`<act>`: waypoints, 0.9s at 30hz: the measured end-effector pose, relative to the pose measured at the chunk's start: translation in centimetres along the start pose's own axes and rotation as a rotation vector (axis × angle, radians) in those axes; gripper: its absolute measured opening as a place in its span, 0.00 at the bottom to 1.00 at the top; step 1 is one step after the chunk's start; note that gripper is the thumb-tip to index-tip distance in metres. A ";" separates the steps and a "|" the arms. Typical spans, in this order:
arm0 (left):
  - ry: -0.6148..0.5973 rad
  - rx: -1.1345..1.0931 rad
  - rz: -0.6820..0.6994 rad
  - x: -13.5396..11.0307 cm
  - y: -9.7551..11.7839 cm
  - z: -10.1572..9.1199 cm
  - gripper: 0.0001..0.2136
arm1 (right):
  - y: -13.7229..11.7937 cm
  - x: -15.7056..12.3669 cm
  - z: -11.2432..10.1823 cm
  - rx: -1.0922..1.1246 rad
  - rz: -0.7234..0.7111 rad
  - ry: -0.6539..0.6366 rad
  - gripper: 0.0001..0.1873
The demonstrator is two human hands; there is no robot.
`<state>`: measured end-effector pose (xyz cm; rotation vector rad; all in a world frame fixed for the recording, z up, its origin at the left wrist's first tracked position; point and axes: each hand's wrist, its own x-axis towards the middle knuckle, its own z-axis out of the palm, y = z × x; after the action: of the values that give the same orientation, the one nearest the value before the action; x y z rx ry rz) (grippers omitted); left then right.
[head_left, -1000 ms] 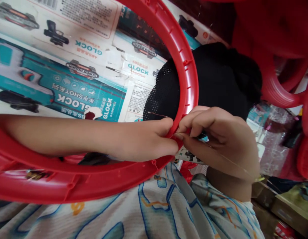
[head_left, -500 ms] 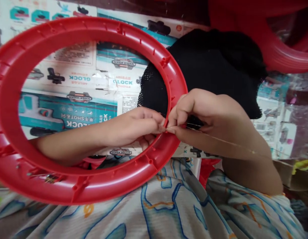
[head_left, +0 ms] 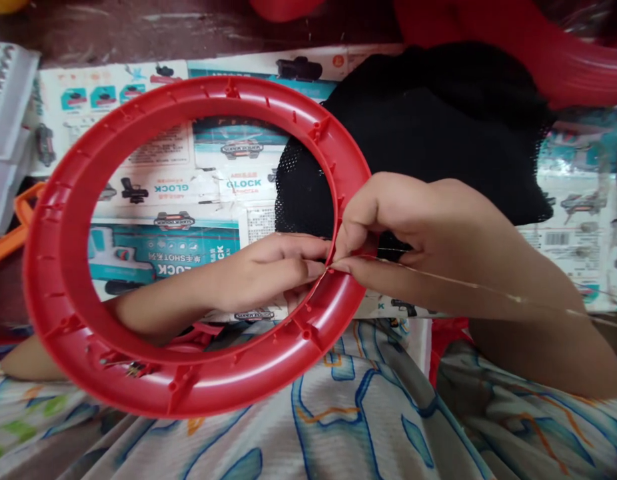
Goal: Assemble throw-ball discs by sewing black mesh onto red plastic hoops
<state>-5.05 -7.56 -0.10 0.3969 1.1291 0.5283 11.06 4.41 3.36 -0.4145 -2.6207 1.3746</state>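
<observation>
A large red plastic ring (head_left: 63, 220) is held upright over my lap. My left hand (head_left: 268, 270) reaches through the ring's opening, its fingers pinched at the inner right rim. On the outer side of that same rim my right hand (head_left: 413, 233) is pinched shut on a thin pale thread (head_left: 488, 288), which runs off to the right across my forearm. Black mesh netting (head_left: 438, 127) lies bunched behind the ring's right edge, partly hidden by my right hand. The two sets of fingertips meet at the rim.
Flattened printed cardboard boxes (head_left: 178, 200) lie underneath. More red rings (head_left: 538, 47) are stacked at the top right. A white tray (head_left: 6, 100) and an orange piece (head_left: 18, 220) sit at the left edge. My patterned clothing (head_left: 338, 427) fills the bottom.
The view has pulled back and down, so the whole ring now shows, smaller and lower in frame. Both hands stay pinched at the same spot on the rim.
</observation>
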 end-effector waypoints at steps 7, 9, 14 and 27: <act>-0.036 0.021 0.073 -0.1 0.0 -0.1 0.12 | 0.4 0.2 -0.3 0.021 -0.013 -0.025 0.14; -0.058 0.033 0.092 0.0 0.0 0.0 0.12 | 0.4 0.3 -0.3 0.028 0.012 -0.025 0.14; 0.032 -0.006 0.109 0.3 -0.5 0.5 0.08 | 0.5 0.4 0.0 0.018 0.018 -0.032 0.14; 0.085 0.125 0.127 -0.4 0.6 1.7 0.09 | 0.8 0.6 0.4 0.038 -0.022 -0.031 0.13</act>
<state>-3.74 -7.41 1.20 0.5617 1.2279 0.5913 10.54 4.69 2.43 -0.3611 -2.6108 1.4331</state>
